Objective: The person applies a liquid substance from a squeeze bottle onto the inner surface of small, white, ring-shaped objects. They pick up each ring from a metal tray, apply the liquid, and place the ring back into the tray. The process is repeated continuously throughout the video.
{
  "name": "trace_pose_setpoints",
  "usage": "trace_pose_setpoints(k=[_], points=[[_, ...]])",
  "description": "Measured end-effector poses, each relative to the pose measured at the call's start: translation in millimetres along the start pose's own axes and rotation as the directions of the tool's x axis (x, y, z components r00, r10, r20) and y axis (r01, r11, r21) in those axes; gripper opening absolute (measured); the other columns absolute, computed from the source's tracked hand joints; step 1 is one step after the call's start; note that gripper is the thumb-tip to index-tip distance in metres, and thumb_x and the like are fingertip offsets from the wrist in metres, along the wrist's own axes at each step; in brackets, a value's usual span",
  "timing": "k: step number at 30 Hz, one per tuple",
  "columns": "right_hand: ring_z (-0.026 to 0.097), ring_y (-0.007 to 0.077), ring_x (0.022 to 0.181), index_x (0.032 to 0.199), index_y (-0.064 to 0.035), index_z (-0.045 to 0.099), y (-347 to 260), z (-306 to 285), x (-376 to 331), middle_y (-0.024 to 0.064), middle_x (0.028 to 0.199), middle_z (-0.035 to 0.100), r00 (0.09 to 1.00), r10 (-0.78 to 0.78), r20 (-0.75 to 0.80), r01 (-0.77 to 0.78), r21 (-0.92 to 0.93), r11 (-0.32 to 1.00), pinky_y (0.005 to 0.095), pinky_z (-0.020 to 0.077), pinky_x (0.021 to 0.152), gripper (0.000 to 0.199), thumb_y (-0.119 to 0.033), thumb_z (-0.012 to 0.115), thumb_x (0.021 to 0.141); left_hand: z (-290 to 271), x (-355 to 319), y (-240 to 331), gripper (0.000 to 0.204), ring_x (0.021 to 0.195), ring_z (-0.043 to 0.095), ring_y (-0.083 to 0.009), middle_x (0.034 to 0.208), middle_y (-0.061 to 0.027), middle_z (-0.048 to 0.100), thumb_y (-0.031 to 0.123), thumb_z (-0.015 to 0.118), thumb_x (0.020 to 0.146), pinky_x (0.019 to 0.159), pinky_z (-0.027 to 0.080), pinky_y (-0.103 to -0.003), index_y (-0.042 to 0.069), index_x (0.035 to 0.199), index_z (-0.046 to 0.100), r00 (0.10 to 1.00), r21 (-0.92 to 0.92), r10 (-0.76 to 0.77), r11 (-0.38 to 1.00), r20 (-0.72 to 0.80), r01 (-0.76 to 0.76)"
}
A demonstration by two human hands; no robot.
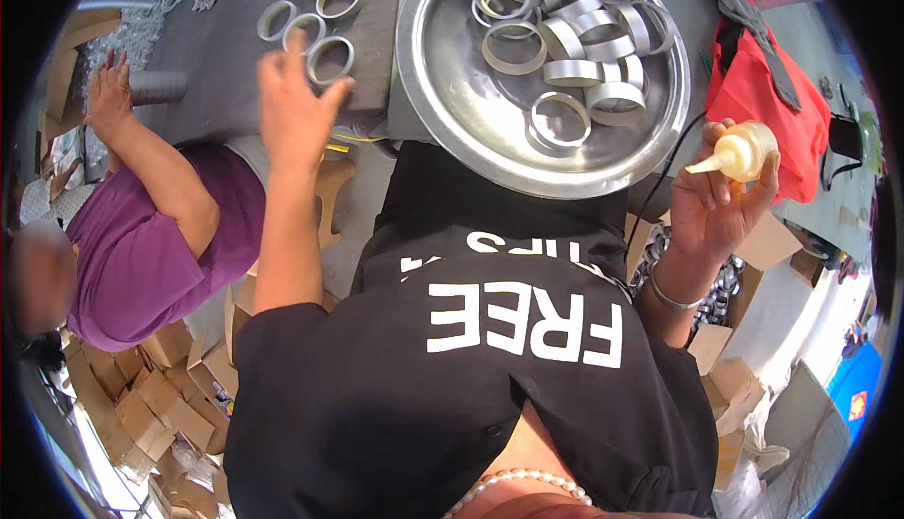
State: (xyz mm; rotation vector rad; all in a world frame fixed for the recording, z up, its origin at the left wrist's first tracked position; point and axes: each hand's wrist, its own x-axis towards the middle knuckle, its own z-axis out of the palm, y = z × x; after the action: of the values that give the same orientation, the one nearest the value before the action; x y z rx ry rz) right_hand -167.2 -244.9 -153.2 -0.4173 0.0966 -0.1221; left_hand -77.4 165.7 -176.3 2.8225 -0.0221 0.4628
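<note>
Squeeze bottle (750,150) held beside metal tray (452,133)

Your right hand (711,210) gripped the squeeze bottle. Your left hand (297,114) was spread wide by five loose rings (348,67) on the dark board (212,67); I could not tell whether it touched any. More silver rings (570,72) lay heaped in the metal tray.

Big white letters (525,323) on black shirt (330,406), upside down, below metal tray (420,95). Smaller white row (518,243), closer to tray, partly folded. Far right of tray, red patch (858,406) on blue thing (841,395), unreadable.
</note>
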Motion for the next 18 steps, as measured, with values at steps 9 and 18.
trace_pose_setpoints(k=[9,18], points=[[0.046,0.0062,0.049,0.123,0.0111,0.049,0,12,-13,0.0217,0.11,0.058,0.994,-0.107,-0.016,0.105,-0.115,0.988,0.0179,0.0409,0.044,0.064,-0.046,0.055,0.096,14,-17,153,0.056,0.088,0.065,-0.0302,0.099,-0.0143,0.062,0.049,0.077,0.073,0.081,0.054,-0.042,0.0,0.097,0.068,0.798,-0.278,0.437,0.896,0.414,-0.347],[0.049,0.0092,0.048,0.124,0.008,0.05,-3,8,-18,0.0256,0.111,0.062,0.981,-0.192,0.019,0.192,-0.122,0.974,0.0206,0.0405,0.042,0.062,-0.048,0.049,0.098,-16,20,124,0.06,0.099,0.063,-0.0259,0.11,-0.0124,0.063,0.029,0.082,0.068,0.081,0.053,-0.032,0.0,0.118,0.064,0.562,-0.754,0.545,0.61,0.622,0.244]])
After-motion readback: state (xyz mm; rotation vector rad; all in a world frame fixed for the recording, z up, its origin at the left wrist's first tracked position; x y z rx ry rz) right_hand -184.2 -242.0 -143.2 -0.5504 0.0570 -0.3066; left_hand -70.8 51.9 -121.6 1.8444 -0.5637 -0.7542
